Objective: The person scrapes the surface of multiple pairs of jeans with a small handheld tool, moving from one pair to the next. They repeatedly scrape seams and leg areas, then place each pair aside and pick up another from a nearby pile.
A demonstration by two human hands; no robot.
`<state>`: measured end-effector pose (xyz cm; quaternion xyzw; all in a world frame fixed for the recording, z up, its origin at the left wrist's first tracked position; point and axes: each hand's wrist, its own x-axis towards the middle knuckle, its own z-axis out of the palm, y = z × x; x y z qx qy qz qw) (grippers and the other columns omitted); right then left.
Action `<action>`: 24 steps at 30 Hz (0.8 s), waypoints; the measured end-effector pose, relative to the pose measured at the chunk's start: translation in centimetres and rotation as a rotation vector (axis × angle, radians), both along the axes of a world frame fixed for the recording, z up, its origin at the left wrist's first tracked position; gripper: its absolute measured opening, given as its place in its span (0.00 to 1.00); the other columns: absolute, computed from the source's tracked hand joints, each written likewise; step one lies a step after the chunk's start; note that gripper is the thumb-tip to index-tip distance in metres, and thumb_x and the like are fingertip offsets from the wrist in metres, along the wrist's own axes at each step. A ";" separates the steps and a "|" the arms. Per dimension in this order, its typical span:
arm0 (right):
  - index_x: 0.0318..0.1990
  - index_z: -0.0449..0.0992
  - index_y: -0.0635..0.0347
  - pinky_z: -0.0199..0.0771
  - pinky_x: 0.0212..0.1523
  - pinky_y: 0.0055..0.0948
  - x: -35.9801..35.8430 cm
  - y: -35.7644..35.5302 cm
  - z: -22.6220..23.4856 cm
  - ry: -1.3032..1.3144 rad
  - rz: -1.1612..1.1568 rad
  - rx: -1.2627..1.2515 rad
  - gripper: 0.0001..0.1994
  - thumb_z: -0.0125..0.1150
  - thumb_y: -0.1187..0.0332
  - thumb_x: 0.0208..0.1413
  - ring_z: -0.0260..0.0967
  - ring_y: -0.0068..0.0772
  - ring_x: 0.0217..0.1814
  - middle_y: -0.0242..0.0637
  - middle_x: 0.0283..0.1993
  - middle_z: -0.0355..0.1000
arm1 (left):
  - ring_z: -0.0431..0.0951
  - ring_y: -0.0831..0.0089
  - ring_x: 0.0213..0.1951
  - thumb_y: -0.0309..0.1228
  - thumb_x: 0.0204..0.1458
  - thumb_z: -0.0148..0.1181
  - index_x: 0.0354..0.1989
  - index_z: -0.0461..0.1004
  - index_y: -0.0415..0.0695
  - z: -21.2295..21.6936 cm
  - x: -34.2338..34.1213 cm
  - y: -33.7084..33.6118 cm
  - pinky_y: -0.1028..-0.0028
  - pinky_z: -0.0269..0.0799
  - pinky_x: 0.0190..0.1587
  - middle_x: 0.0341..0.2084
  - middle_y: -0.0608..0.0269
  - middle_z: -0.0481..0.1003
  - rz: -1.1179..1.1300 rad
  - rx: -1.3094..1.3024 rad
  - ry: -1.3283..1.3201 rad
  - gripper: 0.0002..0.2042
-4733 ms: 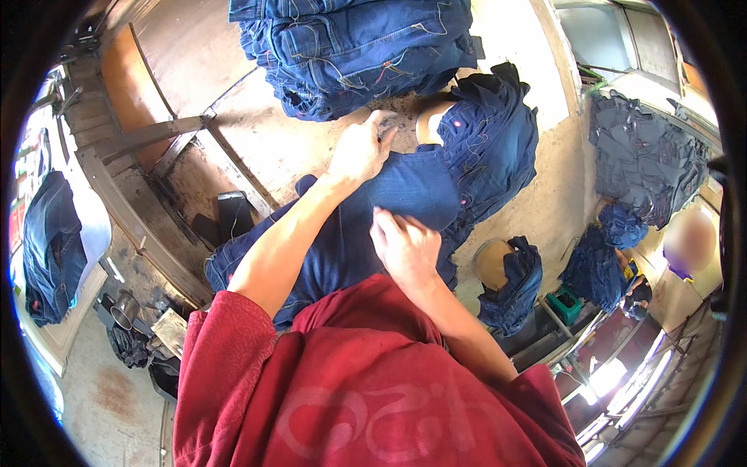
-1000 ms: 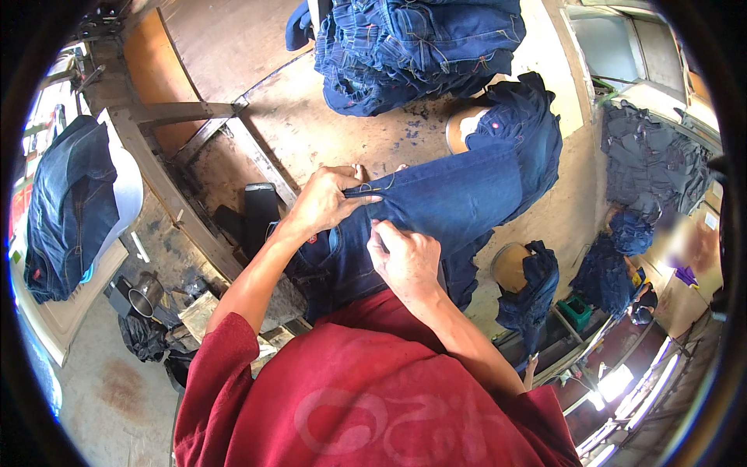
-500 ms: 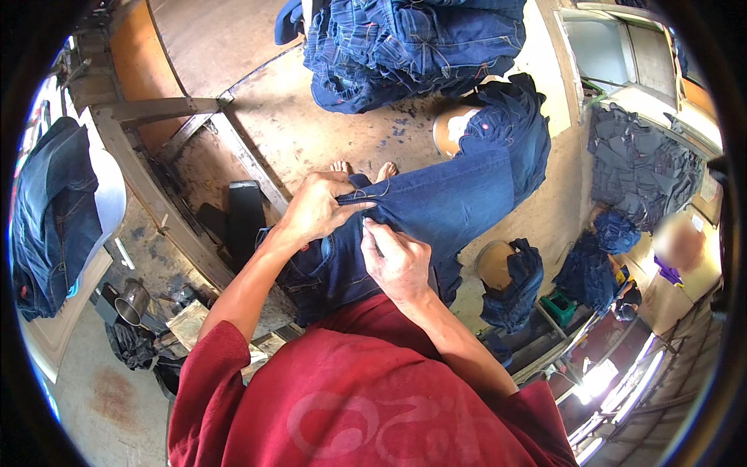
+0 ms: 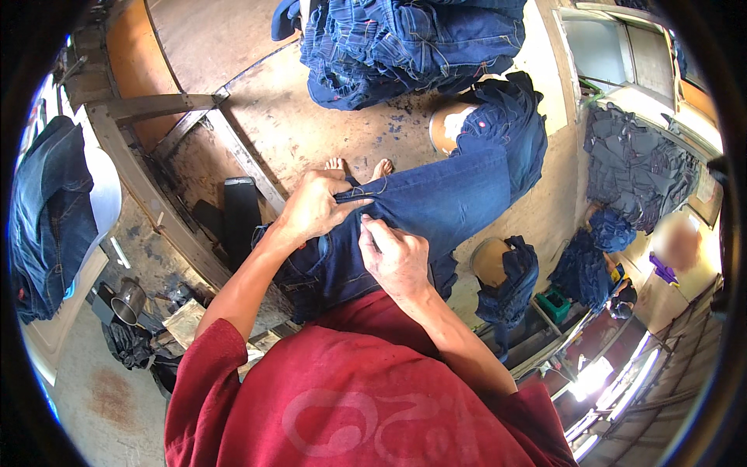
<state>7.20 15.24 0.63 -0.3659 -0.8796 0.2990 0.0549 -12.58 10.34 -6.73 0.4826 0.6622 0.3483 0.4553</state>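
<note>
The left hand is closed around the upper edge of a pair of dark blue jeans, with the fingers curled over the stitched hem. The right hand sits just beside it, at about 4 o'clock from the left one, and pinches the same cloth between thumb and fingers. The jeans hang in front of the person near the middle of the picture and run toward 2 o'clock, where the far end lies over a round stand.

I think the main risk is that the cloth slips, because each hand holds only a small part of the edge and the long, heavy leg pulls away. If one hand lets go, the jeans can drop to the dusty floor beside the bare feet. The big pile of jeans at 12 o'clock leans near its border and could slide if the stretched leg tugs it.
</note>
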 end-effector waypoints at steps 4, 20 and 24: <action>0.46 0.82 0.55 0.78 0.23 0.37 0.2 0.0 0.0 0.030 0.004 0.017 0.06 0.69 0.71 0.62 0.79 0.39 0.22 0.36 0.24 0.78 | 0.82 0.59 0.24 0.32 0.52 0.81 0.33 0.87 0.34 -0.2 0.0 0.1 0.62 0.77 0.30 0.26 0.50 0.82 -0.001 0.135 0.049 0.12; 0.43 0.82 0.59 0.79 0.23 0.41 -0.6 0.4 0.7 -0.022 -0.015 -0.030 0.05 0.69 0.71 0.61 0.81 0.44 0.23 0.41 0.25 0.80 | 0.84 0.59 0.25 0.29 0.53 0.79 0.33 0.88 0.35 -0.1 0.1 0.0 0.62 0.77 0.29 0.28 0.50 0.83 -0.019 0.092 0.066 0.09; 0.43 0.82 0.57 0.79 0.22 0.41 0.0 0.1 1.5 -0.161 0.033 -0.040 0.05 0.69 0.72 0.62 0.80 0.43 0.22 0.41 0.25 0.80 | 0.85 0.60 0.26 0.28 0.54 0.79 0.34 0.88 0.34 -0.4 0.3 -0.1 0.63 0.78 0.29 0.28 0.49 0.83 0.021 0.053 -0.020 0.09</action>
